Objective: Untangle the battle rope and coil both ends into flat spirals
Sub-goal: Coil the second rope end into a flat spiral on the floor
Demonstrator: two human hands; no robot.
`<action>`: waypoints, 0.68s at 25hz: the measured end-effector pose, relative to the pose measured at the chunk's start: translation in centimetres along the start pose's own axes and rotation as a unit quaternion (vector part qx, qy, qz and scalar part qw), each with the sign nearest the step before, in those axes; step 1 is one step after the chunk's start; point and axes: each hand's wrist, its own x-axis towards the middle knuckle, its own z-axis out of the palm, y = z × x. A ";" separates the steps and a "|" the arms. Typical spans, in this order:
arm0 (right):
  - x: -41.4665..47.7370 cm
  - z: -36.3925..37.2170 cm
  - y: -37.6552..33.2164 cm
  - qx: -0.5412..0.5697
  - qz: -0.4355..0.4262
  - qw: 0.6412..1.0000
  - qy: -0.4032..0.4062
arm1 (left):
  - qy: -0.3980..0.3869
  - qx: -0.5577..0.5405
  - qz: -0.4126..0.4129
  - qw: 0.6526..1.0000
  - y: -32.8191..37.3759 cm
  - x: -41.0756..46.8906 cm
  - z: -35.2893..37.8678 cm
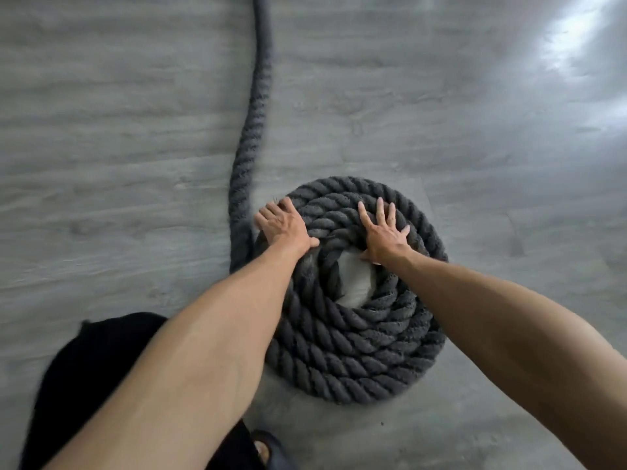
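A thick dark grey battle rope lies on the floor, wound into a flat spiral [353, 351] of several turns around a pale end cap [356, 279] at its centre. The free length of rope [252, 106] leaves the spiral's left side and runs straight up out of view. My left hand [283, 227] lies on the spiral's upper left edge, fingers curved over the outer turn. My right hand [385, 234] presses flat on the upper right turns with fingers spread and straight.
The grey wood-patterned floor [492, 130] surrounds the coil, with a bright glare at the upper right. My dark-clothed knee [95, 364] is at the lower left, and a foot in a dark sandal [268, 449] shows at the bottom edge.
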 end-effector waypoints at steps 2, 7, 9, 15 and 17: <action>1.7 -1.8 -1.7 -0.021 -0.027 0.999 -0.009 | -0.031 -0.001 -0.026 0.999 -1.4 1.5 -1.0; 6.3 -4.2 -2.5 -0.060 -0.110 0.992 0.015 | -0.065 -0.014 -0.090 0.994 -2.0 3.8 -2.0; 8.8 -6.0 -3.1 -0.088 -0.152 0.984 0.019 | -0.060 -0.045 -0.122 0.990 -2.2 4.6 -2.3; 16.1 -10.8 -5.1 -0.165 -0.259 0.952 0.013 | -0.082 0.009 -0.165 0.983 -1.5 7.1 -3.9; 17.8 -12.1 -5.6 -0.175 -0.286 0.942 0.014 | -0.117 0.060 -0.165 0.977 -1.2 8.1 -5.1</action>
